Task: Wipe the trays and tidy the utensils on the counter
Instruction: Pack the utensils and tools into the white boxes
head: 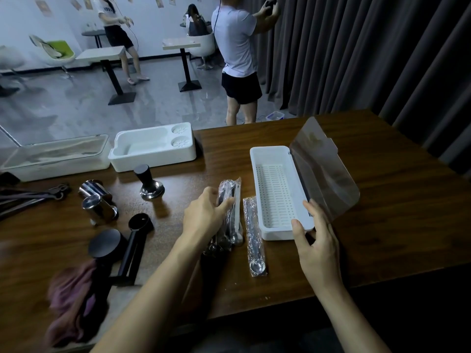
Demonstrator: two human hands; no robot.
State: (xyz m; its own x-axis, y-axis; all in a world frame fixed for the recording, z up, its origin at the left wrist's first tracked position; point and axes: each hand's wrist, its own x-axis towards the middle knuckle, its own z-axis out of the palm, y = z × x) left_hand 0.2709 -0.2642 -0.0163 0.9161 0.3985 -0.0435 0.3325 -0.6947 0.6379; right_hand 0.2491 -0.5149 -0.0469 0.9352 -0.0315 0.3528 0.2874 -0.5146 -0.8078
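Plastic box (269,152), right grip (317,240); spoons (228,186), left (204,215)

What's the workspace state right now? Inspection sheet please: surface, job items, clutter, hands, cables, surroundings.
Surface: dark wooden counter, a few pale specks near its front edge.
Job's things: white utensil box, clear lid swung open, slotted floor showing; wrapped utensil bundle and single wrapped spoon lie left of it; white moulded tray and clear-lidded tray at the far edge; purple cloth near left, blurred.
Clutter: tamper, two steel cups, black scoop tools.
Hands: left hand grips the wrapped utensil bundle; right hand holds the box's near end.
Cables: nothing seen on the counter.
Surroundings: standing person, café tables, grey curtain.
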